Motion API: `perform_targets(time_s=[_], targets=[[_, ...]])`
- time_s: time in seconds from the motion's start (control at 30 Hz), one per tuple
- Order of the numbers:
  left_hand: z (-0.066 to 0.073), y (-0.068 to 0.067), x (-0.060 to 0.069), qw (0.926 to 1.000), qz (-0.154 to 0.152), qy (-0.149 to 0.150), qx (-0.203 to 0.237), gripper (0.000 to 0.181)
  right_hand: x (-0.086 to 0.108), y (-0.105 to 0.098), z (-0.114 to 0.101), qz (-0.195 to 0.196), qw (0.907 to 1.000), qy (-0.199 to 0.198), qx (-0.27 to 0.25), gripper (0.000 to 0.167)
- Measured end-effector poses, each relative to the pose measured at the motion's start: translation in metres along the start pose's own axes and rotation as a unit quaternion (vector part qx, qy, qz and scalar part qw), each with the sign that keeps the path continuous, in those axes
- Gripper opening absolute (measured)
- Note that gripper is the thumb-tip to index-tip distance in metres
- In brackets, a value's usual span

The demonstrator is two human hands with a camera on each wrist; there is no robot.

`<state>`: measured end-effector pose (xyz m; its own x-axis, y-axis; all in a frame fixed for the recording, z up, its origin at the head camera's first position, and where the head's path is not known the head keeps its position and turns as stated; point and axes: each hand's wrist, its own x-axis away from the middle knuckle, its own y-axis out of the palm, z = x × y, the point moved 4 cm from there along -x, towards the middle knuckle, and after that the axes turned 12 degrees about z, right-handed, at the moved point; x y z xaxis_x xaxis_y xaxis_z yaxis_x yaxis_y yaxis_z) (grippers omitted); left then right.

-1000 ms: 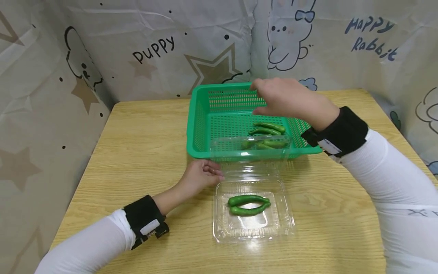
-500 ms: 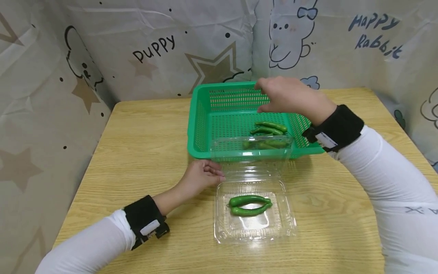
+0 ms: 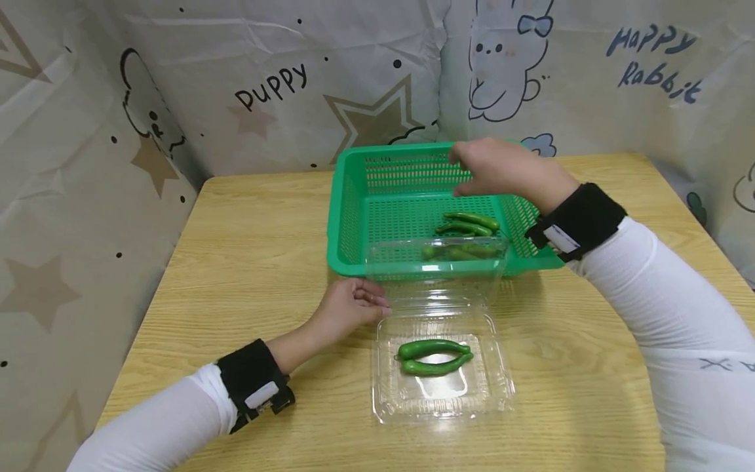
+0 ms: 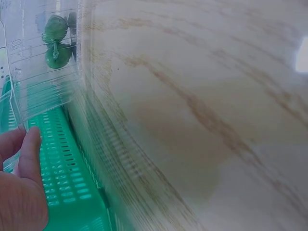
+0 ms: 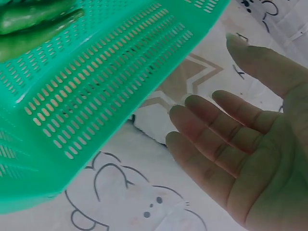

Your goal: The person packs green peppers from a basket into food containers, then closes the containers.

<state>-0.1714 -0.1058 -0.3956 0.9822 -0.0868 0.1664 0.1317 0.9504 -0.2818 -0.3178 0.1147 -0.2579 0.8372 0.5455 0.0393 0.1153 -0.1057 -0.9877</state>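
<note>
A clear plastic clamshell box (image 3: 439, 396) lies on the table with its lid (image 3: 436, 288) raised, leaning toward the green basket (image 3: 401, 216). Two green chili peppers (image 3: 436, 357) lie side by side in the box's base. My left hand (image 3: 352, 303) pinches the box's left edge near the hinge between thumb and fingers, as the left wrist view also shows. Over the basket's back right part hovers my right hand (image 3: 507, 172), its fingers apart and holding nothing. Several chili peppers (image 3: 468, 226) lie at the basket's right front, partly seen through the lid.
The wooden table (image 3: 253, 249) ends at the back against a cloth (image 3: 236, 39) printed with stars and animals. The basket stands near the table's far edge, directly behind the box.
The view has shifted slightly. My right hand has drifted a little to the right above the basket. The left hand, box and peppers keep their places.
</note>
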Motion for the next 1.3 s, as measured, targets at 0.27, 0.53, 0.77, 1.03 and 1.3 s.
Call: perform_targets(time_s=[0.27, 0.53, 0.77, 1.03, 1.3], targets=[[0.000, -0.001, 0.003, 1.0000, 0.002, -0.001, -0.001, 0.037, -0.010, 0.014, 0.010, -0.031, 0.9992, 0.016, 0.022, 0.058], [-0.002, -0.001, 0.002, 0.9999, 0.005, -0.005, 0.011, 0.036, -0.024, 0.026, 0.020, -0.041, 0.9987, 0.018, 0.022, 0.055], [-0.001, -0.001, 0.003, 0.9999, 0.006, -0.005, 0.012, 0.036, -0.033, 0.041, 0.028, -0.064, 0.9969, 0.044, 0.009, 0.056], [-0.002, 0.000, 0.004, 0.9999, 0.011, -0.010, -0.001, 0.036, -0.035, 0.053, 0.040, -0.063, 0.9971, 0.041, 0.008, 0.055], [-0.001, -0.001, 0.005, 0.9993, 0.025, -0.027, 0.008, 0.037, -0.033, 0.065, 0.048, -0.073, 0.9964, 0.043, 0.004, 0.052]])
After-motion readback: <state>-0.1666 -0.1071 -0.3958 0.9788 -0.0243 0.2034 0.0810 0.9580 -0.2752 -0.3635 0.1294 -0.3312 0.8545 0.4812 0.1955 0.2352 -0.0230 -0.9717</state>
